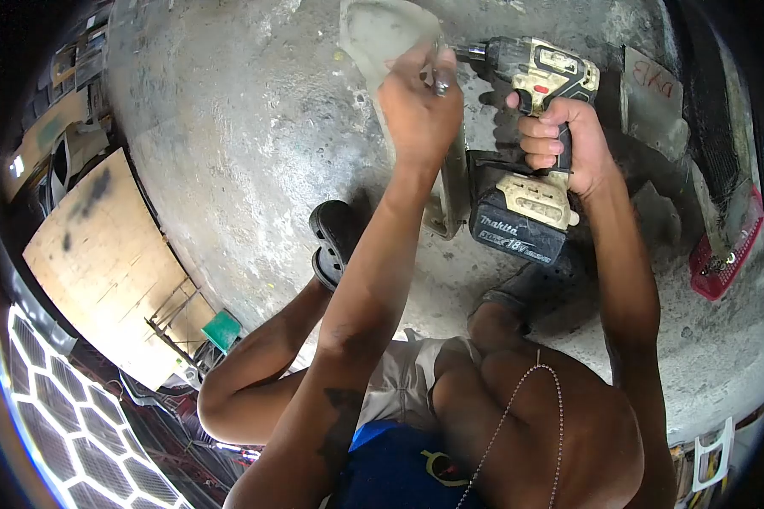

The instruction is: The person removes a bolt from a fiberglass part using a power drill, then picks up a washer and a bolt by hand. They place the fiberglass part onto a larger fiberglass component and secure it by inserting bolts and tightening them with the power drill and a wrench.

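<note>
My right hand is wrapped round the handle of a cream and black Makita cordless driver, with a finger at its trigger. Its battery points toward me. The socket-like nose faces left. Close to that tip is my left hand, its fingers bent together and slightly blurred. Whatever they pinch is too small to make out. A ring shows on one finger. Beneath this hand lies a smooth grey panel, partly hidden by my forearm; whether the driver tip touches anything cannot be told.
On the concrete floor at right lies a metal plate with red lettering. A pink basket with small metal parts is farther right. At left are a plywood board and a green object. My feet rest near the panel.
</note>
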